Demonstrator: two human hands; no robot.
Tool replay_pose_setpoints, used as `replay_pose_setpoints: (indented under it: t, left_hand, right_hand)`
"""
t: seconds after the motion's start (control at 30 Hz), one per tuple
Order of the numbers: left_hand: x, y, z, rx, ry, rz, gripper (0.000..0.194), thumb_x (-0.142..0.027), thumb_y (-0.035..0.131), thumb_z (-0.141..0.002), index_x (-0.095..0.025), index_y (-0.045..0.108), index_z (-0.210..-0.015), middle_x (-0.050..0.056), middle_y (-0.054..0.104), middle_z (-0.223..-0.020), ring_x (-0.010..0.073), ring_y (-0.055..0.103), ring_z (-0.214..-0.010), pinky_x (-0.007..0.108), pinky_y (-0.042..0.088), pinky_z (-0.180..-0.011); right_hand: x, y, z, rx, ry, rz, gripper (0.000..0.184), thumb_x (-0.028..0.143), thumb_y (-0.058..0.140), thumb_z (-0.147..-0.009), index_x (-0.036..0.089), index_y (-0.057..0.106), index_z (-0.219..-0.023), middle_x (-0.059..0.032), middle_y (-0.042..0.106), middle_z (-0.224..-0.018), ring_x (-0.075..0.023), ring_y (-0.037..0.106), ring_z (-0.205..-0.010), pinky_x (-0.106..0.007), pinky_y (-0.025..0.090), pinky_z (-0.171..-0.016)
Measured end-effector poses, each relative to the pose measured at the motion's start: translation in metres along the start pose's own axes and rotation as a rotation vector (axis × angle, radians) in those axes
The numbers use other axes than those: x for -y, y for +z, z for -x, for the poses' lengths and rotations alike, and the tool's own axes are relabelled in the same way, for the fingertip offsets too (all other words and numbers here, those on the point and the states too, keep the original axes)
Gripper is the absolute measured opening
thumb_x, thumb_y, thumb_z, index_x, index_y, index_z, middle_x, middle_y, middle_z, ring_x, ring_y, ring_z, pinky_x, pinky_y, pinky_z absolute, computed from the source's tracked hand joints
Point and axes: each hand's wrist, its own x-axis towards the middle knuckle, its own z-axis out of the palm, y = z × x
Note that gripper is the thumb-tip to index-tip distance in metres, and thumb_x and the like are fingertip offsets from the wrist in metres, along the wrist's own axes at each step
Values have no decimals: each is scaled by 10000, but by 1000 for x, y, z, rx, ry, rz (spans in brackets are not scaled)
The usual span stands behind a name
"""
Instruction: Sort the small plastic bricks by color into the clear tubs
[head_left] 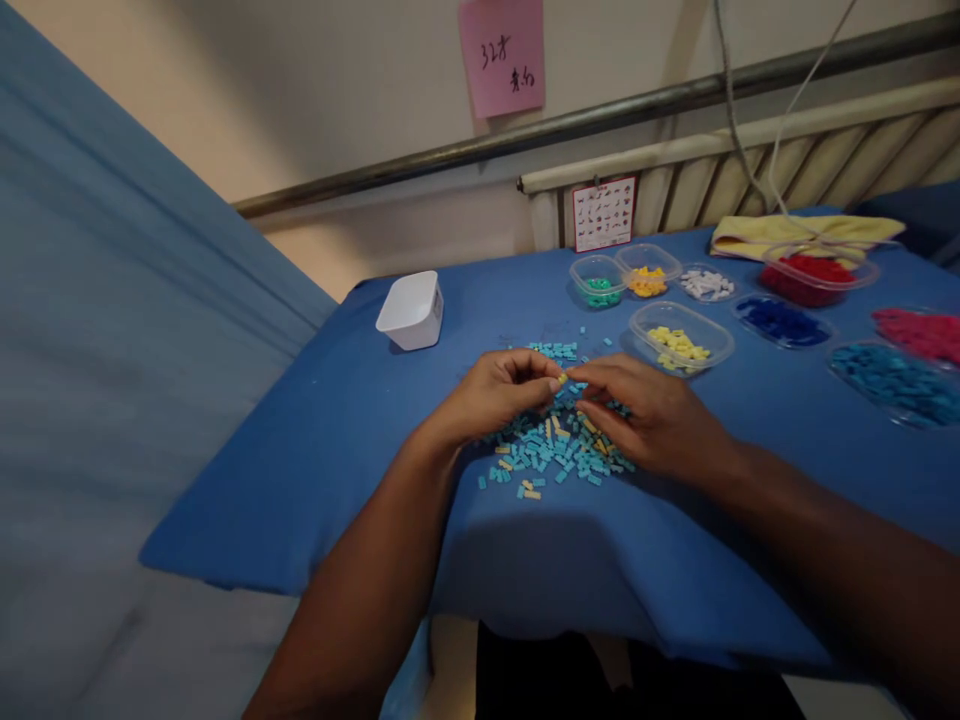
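We're pinching a small yellow plastic brick w/ L hand, fingertips nearly together, over scattered light-blue plastic bricks; R hand is curving part-open, contact unclear. We're best gripping lightly.

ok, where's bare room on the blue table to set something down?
Free: left side of the table, between white plastic box and left forearm; front strip below the turquoise and yellow brick pile. Crowded: rear right, with clear plastic tubs of coloured bricks; centre, the pile.
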Motion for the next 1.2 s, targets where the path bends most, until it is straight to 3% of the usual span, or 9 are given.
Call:
replay_pose_setpoints:
  t: [0.17,0.4,0.53,0.67,0.93,1.0,1.07,1.2]
  left_hand:
    - [5,29,-6,0,-50,276,346,-372,943,-783,-132,797,-986,39,752,-828,102,672,-704,246,549,-719]
    - [9,35,-9,-72,-120,467,412,-299,1001,-751,-131,802,-1071,81,807,-1001,147,766,-883,316,633,-901]
    - [7,42,-9,-142,-135,534,385,-258,978,-789,-138,782,-1098,70,802,-1020,136,767,-873,303,645,-890]
    - [2,50,-6,-195,-128,554,363,-238,937,-837,-148,768,-1145,69,799,-1023,132,761,-862,289,650,-864]
    - [1,51,-1,-96,-142,506,370,-222,871,-896,-170,760,-1244,71,799,-1034,112,746,-828,260,626,-825]
    - [2,48,-1,-74,-134,436,375,-234,858,-901,-163,761,-1256,88,801,-1061,125,753,-846,265,614,-812]
    - [4,37,-1,-127,-79,284,363,-262,825,-920,-164,767,-1264,104,805,-1111,148,759,-879,276,604,-802]
    - [11,-16,1,-484,66,-241,312,-294,714,-970,-181,794,-1249,106,815,-1171,199,745,-976,330,600,-880]
  right_hand:
    - [1,-1,-3,-75,35,-6,259,197,589,-1069,288,746,-1255,-84,781,-1119,-263,746,-1040,-463,629,-913]
    - [-2,0,-4,-182,98,-3,105,232,645,-1052,275,732,-1091,-60,782,-984,-243,739,-905,-411,610,-812]
    - [-2,3,-3,-152,-6,46,119,217,649,-1062,267,718,-1144,-80,804,-1132,-264,745,-1049,-466,590,-951]
    - [-4,3,-3,-123,-79,155,143,202,628,-1075,254,720,-1171,-86,813,-1170,-280,741,-1067,-484,570,-965]
    - [0,2,-6,-38,-82,353,163,201,579,-1081,233,738,-1095,-111,817,-1105,-294,755,-1006,-456,567,-916]
    - [0,2,-6,-51,-62,316,158,209,582,-1075,243,735,-1093,-97,816,-1082,-282,763,-996,-436,578,-902]
    - [-1,-2,-6,-59,-34,272,149,224,593,-1065,255,734,-1101,-83,816,-1071,-275,769,-983,-428,587,-878]
    - [-15,-29,-7,-166,82,355,141,267,608,-1049,246,743,-1084,-103,810,-1045,-302,765,-964,-447,582,-868]
